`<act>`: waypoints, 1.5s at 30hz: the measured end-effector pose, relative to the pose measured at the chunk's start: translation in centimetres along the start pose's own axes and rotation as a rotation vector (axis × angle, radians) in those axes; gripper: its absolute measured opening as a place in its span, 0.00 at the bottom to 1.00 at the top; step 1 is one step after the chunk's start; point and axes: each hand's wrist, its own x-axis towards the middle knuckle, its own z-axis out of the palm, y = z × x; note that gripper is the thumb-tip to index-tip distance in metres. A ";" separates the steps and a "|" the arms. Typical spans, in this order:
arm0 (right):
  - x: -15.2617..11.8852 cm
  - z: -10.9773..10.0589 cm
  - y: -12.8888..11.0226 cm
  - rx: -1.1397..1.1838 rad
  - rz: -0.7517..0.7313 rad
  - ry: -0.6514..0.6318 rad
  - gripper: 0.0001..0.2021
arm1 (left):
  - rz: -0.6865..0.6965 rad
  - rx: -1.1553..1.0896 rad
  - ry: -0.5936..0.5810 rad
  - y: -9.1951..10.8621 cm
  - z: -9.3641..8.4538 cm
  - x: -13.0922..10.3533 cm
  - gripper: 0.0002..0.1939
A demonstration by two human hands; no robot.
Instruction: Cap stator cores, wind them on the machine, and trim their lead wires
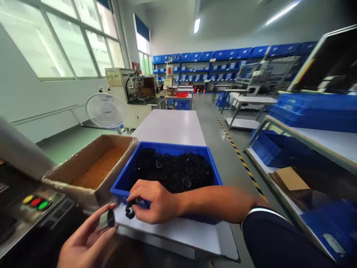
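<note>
My left hand (pixel 86 236) pinches a short metal cylinder (pixel 106 219) between thumb and fingers; its end turned to the right looks dark. Just right of it, my right hand (pixel 152 203) grips a small black notched ring (pixel 129 210) by its edge, a short gap away from the cylinder. My right forearm reaches across the near side of a blue bin (pixel 173 147). Inside that bin lies a heap of black rings (pixel 170 167) of a similar look. Part of the ring is hidden behind my right fingers.
A cardboard box (pixel 95 195) with a brown bottom stands left of the bin. A machine panel with coloured buttons (pixel 36 202) is at the lower left. Behind are a white table (pixel 173 124) and a fan (pixel 106 110). Right stands a shelf rack (pixel 306 143) with blue crates.
</note>
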 end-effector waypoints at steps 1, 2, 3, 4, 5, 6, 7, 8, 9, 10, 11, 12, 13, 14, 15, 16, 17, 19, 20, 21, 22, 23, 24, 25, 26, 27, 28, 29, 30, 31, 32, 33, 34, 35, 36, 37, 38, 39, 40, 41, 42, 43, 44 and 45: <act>-0.2 -0.3 -0.6 0.042 0.003 0.030 0.05 | -0.005 -0.057 -0.024 0.9 1.2 -0.4 0.27; -0.3 -0.6 -1.0 0.081 0.033 0.046 0.06 | 0.042 -0.145 -0.016 1.6 2.3 -0.6 0.27; -0.3 -0.9 -1.2 0.122 0.057 0.049 0.06 | 0.077 -0.221 -0.031 2.2 3.2 -0.5 0.27; -0.2 -1.2 -1.2 0.154 0.086 0.034 0.07 | 0.095 -0.272 -0.044 2.5 3.8 -0.3 0.25; -0.1 -1.4 -1.1 0.177 0.110 0.019 0.09 | 0.109 -0.313 -0.058 2.7 4.2 -0.1 0.24; 0.0 -1.5 -1.1 0.192 0.125 0.003 0.09 | 0.112 -0.346 -0.075 2.8 4.4 0.0 0.23; 0.1 -1.6 -1.0 0.200 0.139 -0.008 0.10 | 0.110 -0.375 -0.091 2.8 4.6 0.1 0.22; 0.1 -1.6 -1.1 0.207 0.148 -0.014 0.10 | 0.104 -0.400 -0.105 2.8 4.7 0.0 0.21; 0.1 -1.5 -1.1 0.215 0.153 -0.021 0.10 | 0.095 -0.420 -0.117 2.7 4.8 -0.1 0.21; 0.0 -1.4 -1.1 0.222 0.156 -0.027 0.10 | 0.083 -0.434 -0.130 2.7 4.8 -0.2 0.20; -0.1 -1.3 -1.2 0.226 0.159 -0.033 0.10 | 0.072 -0.444 -0.139 2.7 4.9 -0.4 0.20; -0.3 -1.1 -1.2 0.225 0.162 -0.037 0.10 | 0.060 -0.447 -0.145 2.7 5.0 -0.6 0.20; -0.4 -1.0 -1.2 0.218 0.160 -0.039 0.10 | 0.049 -0.448 -0.144 2.7 5.0 -0.7 0.21; -0.5 -0.9 -1.1 0.207 0.155 -0.039 0.11 | 0.040 -0.446 -0.141 2.6 5.0 -0.8 0.22; -0.6 -0.8 -1.1 0.195 0.149 -0.038 0.11 | 0.035 -0.437 -0.135 2.6 5.0 -0.9 0.23; -0.6 -0.7 -1.1 0.185 0.142 -0.037 0.11 | 0.032 -0.421 -0.129 2.6 5.0 -1.1 0.24; -0.7 -0.7 -1.1 0.178 0.134 -0.041 0.11 | 0.033 -0.398 -0.123 2.6 4.9 -1.2 0.24; -0.7 -0.7 -1.2 0.174 0.114 -0.059 0.13 | 0.051 -0.348 -0.115 2.6 4.6 -1.6 0.24; -0.6 -0.8 -1.3 0.179 0.096 -0.083 0.14 | 0.064 -0.326 -0.110 2.6 4.5 -1.7 0.23; -0.6 -0.9 -1.4 0.187 0.067 -0.110 0.16 | 0.081 -0.313 -0.104 2.6 4.3 -1.9 0.23; -0.5 -1.0 -1.4 0.197 0.036 -0.139 0.17 | 0.098 -0.305 -0.096 2.6 4.1 -2.1 0.23; -0.5 -1.0 -1.5 0.204 0.005 -0.164 0.19 | 0.113 -0.298 -0.088 2.7 4.0 -2.3 0.23; -0.5 -1.1 -1.4 0.203 -0.029 -0.180 0.21 | 0.120 -0.290 -0.078 2.7 3.8 -2.4 0.23; -0.4 -1.0 -1.4 0.190 -0.064 -0.184 0.21 | 0.124 -0.285 -0.066 2.7 3.7 -2.5 0.24; -0.4 -1.0 -1.3 0.167 -0.096 -0.178 0.21 | 0.124 -0.282 -0.058 2.7 3.5 -2.6 0.24; -0.4 -0.9 -1.2 0.140 -0.123 -0.169 0.20 | 0.120 -0.284 -0.055 2.7 3.4 -2.7 0.25; -0.5 -0.8 -1.1 0.115 -0.144 -0.160 0.19 | 0.112 -0.292 -0.058 2.6 3.4 -2.7 0.25; -0.5 -0.7 -1.1 0.099 -0.160 -0.153 0.18 | 0.105 -0.310 -0.067 2.5 3.3 -2.8 0.25; -0.6 -0.6 -1.0 0.092 -0.167 -0.149 0.17 | 0.099 -0.334 -0.079 2.4 3.3 -2.8 0.25; -0.6 -0.5 -1.0 0.092 -0.167 -0.148 0.16 | 0.094 -0.361 -0.090 2.3 3.4 -2.8 0.24; -0.7 -0.4 -0.9 0.096 -0.168 -0.149 0.15 | 0.091 -0.388 -0.098 2.2 3.4 -2.8 0.24; -0.8 -0.3 -1.0 0.099 -0.169 -0.151 0.14 | 0.088 -0.412 -0.105 2.1 3.5 -2.8 0.23; -0.9 -0.2 -1.0 0.100 -0.168 -0.152 0.14 | 0.087 -0.432 -0.111 2.0 3.5 -2.8 0.23; -0.9 -0.2 -1.0 0.100 -0.165 -0.153 0.14 | 0.086 -0.447 -0.116 1.9 3.5 -2.7 0.23; -1.0 -0.2 -1.1 0.098 -0.163 -0.154 0.14 | 0.085 -0.456 -0.121 1.9 3.6 -2.7 0.23; -1.0 -0.1 -1.1 0.096 -0.162 -0.154 0.14 | 0.086 -0.462 -0.125 1.9 3.6 -2.6 0.23; -1.1 -0.1 -1.1 0.092 -0.165 -0.154 0.14 | 0.087 -0.464 -0.128 1.9 3.6 -2.6 0.24; -1.0 -0.2 -1.0 0.087 -0.172 -0.154 0.14 | 0.087 -0.463 -0.129 1.9 3.5 -2.5 0.24; -1.0 -0.2 -1.0 0.080 -0.182 -0.154 0.14 | 0.086 -0.459 -0.125 1.9 3.5 -2.5 0.25; -1.0 -0.2 -0.9 0.072 -0.195 -0.152 0.13 | 0.084 -0.452 -0.123 1.9 3.4 -2.4 0.25; -1.0 -0.2 -0.8 0.064 -0.211 -0.150 0.12 | 0.082 -0.442 -0.116 1.9 3.4 -2.4 0.25; -1.0 -0.1 -0.7 0.057 -0.233 -0.146 0.11 | 0.079 -0.430 -0.111 1.9 3.4 -2.4 0.25; -1.0 -0.1 -0.6 0.049 -0.259 -0.144 0.11 | 0.076 -0.419 -0.108 1.9 3.3 -2.3 0.25; -1.0 -0.1 -0.5 0.042 -0.288 -0.145 0.11 | 0.074 -0.409 -0.106 2.0 3.3 -2.3 0.25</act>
